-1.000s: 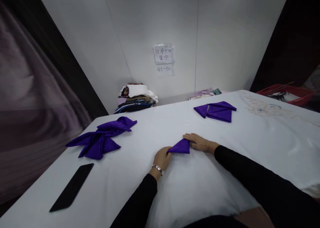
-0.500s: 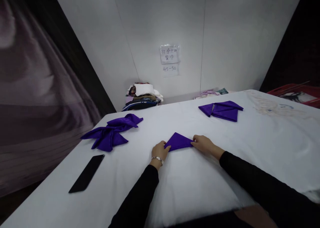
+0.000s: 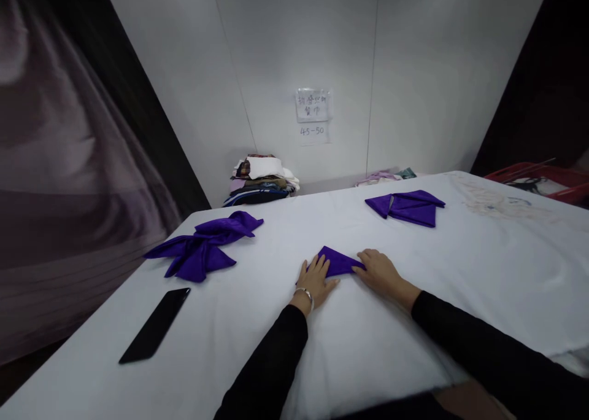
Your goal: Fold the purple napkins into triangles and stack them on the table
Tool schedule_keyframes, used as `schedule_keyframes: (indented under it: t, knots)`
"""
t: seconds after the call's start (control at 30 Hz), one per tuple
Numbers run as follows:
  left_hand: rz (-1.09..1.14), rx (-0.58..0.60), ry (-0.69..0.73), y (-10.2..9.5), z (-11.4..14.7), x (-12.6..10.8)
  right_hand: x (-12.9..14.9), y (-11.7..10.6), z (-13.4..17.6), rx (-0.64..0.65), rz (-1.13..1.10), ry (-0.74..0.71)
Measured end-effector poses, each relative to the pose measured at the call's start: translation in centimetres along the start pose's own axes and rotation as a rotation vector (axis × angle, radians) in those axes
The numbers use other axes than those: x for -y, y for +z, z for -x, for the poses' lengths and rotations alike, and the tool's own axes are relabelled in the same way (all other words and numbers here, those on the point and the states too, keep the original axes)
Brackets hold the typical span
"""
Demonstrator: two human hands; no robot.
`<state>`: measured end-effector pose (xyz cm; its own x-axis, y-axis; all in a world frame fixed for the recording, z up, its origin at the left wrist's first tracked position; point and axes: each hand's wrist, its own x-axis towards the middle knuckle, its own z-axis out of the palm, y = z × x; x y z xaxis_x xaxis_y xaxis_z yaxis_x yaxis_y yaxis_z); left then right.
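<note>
A purple napkin (image 3: 339, 262), folded into a flat triangle, lies on the white-covered table (image 3: 368, 358) in front of me. My left hand (image 3: 315, 280), with a silver bracelet at the wrist, rests palm down over its left part, fingers spread, hiding most of that corner. At the opposite corner, my right hand (image 3: 376, 271) pinches the tip between thumb and fingers. Another folded purple napkin (image 3: 411, 209) lies farther back on the right. To the left are crumpled purple napkins (image 3: 202, 251); I cannot tell how many.
A black phone-like slab (image 3: 155, 325) lies near the table's left edge. Behind the table are a stack of folded clothes (image 3: 261, 182) and more cloth (image 3: 380, 178) by the wall. Paper signs (image 3: 313, 114) hang there. A red basket (image 3: 547, 180) stands at far right.
My left hand has let go of the napkin's left corner and moved right, flattening with spread fingers on top of it. My right hand stays at the right corner.
</note>
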<state>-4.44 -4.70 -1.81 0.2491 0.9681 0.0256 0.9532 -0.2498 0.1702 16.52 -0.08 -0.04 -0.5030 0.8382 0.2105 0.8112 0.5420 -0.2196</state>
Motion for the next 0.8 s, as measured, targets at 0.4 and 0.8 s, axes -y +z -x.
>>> schedule_keyframes:
  t: [0.4, 0.8]
  knots:
    - [-0.096, 0.046, 0.003, 0.6, -0.5, 0.1, 7.9, 3.0, -4.6, 0.233, -0.304, -0.284]
    - [0.0, 0.021, -0.029, 0.4, -0.4, 0.5, 1.6, 3.8, -2.9, 0.216, -0.154, -0.24]
